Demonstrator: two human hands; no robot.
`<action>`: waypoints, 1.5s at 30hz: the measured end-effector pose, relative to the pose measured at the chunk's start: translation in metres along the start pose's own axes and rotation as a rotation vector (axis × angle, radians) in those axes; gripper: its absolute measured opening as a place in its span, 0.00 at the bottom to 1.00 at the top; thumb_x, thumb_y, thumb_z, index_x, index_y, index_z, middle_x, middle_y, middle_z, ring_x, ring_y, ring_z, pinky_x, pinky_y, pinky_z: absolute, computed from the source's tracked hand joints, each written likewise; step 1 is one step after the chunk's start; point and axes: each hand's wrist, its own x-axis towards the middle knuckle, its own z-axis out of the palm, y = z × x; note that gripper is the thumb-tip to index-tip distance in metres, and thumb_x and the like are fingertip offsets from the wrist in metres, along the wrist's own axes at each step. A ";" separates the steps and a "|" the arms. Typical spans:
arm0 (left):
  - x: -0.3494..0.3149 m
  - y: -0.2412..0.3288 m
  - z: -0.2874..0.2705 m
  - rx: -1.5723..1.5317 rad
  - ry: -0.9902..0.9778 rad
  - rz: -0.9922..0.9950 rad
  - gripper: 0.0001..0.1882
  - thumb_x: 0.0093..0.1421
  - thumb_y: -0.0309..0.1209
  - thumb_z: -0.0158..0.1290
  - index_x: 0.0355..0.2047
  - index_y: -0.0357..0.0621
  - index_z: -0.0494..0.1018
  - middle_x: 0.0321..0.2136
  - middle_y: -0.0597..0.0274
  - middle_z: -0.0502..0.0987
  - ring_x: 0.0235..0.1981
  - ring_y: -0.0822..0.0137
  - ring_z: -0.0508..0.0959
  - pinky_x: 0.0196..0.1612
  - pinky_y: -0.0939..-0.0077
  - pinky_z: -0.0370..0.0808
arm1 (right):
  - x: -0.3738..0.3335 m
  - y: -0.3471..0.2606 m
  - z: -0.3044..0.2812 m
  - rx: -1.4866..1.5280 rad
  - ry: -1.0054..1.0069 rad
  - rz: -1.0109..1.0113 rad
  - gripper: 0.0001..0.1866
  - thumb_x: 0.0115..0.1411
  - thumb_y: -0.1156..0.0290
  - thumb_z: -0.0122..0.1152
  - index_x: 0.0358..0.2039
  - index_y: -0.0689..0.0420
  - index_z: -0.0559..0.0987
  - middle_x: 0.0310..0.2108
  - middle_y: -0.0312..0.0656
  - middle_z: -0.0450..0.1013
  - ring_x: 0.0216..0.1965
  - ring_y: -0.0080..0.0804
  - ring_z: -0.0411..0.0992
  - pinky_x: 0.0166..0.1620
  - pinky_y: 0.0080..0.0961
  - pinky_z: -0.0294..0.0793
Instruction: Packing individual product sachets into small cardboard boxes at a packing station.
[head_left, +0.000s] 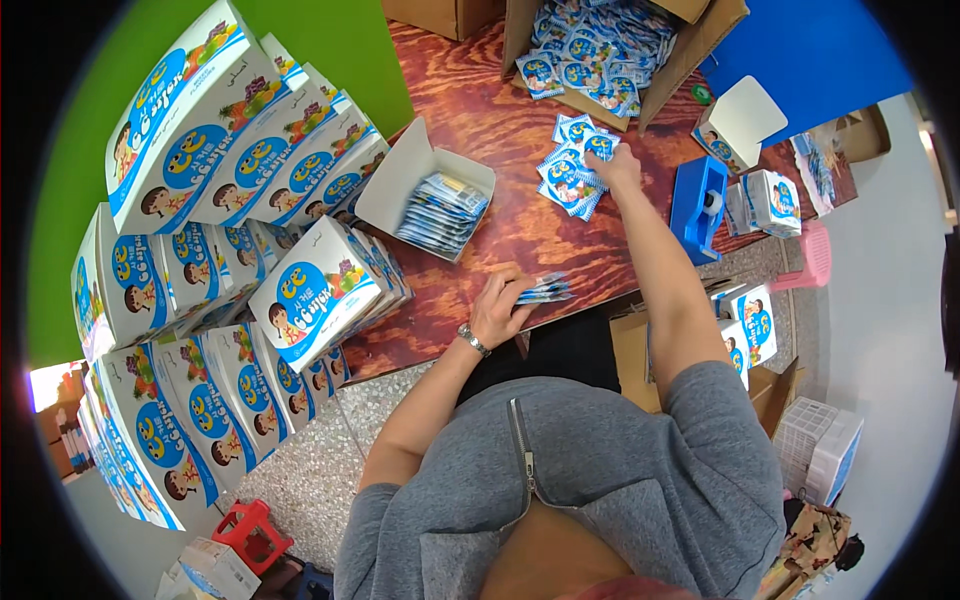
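Left grip clasps a sachet stack; right grip touches piled sachets, closure unclear.

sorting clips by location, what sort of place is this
Probably a small packing workspace: printed cartons stand stacked at the left, a cardboard box holds a heap of blue-and-white sachets, and what looks like a blue tape dispenser stands on the table.
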 end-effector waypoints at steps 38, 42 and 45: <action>-0.002 0.000 -0.003 0.027 0.002 0.014 0.24 0.48 0.24 0.65 0.48 0.44 0.76 0.44 0.54 0.73 0.48 0.51 0.75 0.44 0.62 0.76 | 0.008 -0.013 -0.016 0.000 -0.442 -0.543 0.37 0.44 0.60 0.77 0.51 0.65 0.74 0.45 0.59 0.77 0.47 0.52 0.77 0.49 0.43 0.77; -0.003 -0.001 -0.004 0.036 0.009 0.012 0.23 0.49 0.24 0.65 0.47 0.44 0.76 0.44 0.55 0.73 0.47 0.51 0.75 0.44 0.62 0.76 | -0.003 -0.031 -0.016 -0.403 -0.337 -0.579 0.39 0.43 0.53 0.77 0.52 0.62 0.75 0.47 0.57 0.77 0.50 0.51 0.76 0.51 0.43 0.76; -0.002 0.002 -0.004 0.012 0.003 -0.005 0.23 0.49 0.24 0.65 0.47 0.44 0.76 0.43 0.55 0.73 0.47 0.51 0.75 0.45 0.62 0.76 | 0.001 -0.024 -0.027 -0.409 -0.303 -0.596 0.35 0.45 0.55 0.76 0.52 0.59 0.76 0.47 0.52 0.78 0.49 0.48 0.77 0.50 0.40 0.76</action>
